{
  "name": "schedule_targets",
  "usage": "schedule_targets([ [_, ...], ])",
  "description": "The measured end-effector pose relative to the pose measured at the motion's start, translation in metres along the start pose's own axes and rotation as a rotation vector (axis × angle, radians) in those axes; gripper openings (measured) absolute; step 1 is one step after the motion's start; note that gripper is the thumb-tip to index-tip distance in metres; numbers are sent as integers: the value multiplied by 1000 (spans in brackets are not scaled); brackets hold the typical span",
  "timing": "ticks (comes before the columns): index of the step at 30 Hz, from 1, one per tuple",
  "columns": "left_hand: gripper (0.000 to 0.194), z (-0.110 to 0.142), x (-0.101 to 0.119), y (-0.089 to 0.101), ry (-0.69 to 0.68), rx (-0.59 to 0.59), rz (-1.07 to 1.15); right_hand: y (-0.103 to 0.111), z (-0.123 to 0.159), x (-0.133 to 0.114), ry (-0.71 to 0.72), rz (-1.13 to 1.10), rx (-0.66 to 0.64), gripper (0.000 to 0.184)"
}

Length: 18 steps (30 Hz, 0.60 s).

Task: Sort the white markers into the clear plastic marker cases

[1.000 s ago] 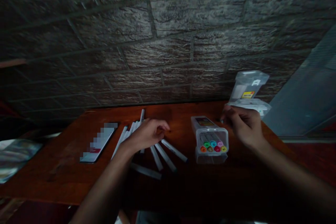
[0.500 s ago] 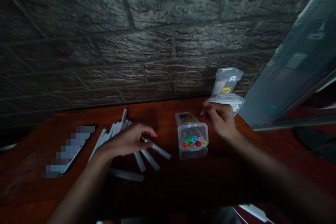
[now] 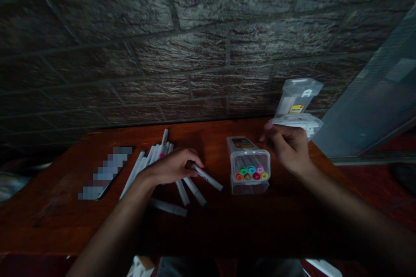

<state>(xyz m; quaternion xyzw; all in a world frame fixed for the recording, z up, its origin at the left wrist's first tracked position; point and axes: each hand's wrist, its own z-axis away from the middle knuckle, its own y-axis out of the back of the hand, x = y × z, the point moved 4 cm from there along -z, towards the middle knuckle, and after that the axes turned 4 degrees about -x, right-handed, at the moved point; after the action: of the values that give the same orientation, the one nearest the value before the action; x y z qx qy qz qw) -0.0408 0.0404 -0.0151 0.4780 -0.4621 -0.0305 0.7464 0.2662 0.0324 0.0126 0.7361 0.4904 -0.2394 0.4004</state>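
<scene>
My left hand (image 3: 177, 164) is over the loose markers, its thumb and forefinger closed round the upper end of a white marker (image 3: 209, 178) with a dark blue tip end. Under and beside that hand lie several more white markers (image 3: 131, 175), partly hidden by it. A clear plastic marker case (image 3: 250, 188) lies with its open end facing me, several coloured marker ends showing inside. To its right, my right hand (image 3: 286, 145) is raised with curled fingers; whether they hold anything is hidden. Right behind it stands an open clear case (image 3: 295, 99) with a yellow label.
A phone-like flat device (image 3: 108, 173), its screen blurred out, lies on the left of the wooden table (image 3: 214, 225). A dark brick wall (image 3: 201, 60) rises along the back edge. At the right is a grey panel (image 3: 367, 95).
The view has shifted, so everything sits further right in it. My left thumb and forefinger, apart before, have come together on the marker. The right hand keeps its curled shape.
</scene>
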Motion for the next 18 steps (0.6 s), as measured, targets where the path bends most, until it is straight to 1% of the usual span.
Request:
schedule_targets([
  [7,15,2,-5,-2,0,-16,11,-2,-1,-1,27,-2,-1,56],
  [13,18,7,-4,5,120,-26,40,-2,-1,0,22,14,-3,58],
  [15,19,8,-2,11,115,-2,81,-1,-1,1,21,9,10,58],
  [18,19,9,-1,23,95,108,176,1,-3,3,19,-10,21,58],
])
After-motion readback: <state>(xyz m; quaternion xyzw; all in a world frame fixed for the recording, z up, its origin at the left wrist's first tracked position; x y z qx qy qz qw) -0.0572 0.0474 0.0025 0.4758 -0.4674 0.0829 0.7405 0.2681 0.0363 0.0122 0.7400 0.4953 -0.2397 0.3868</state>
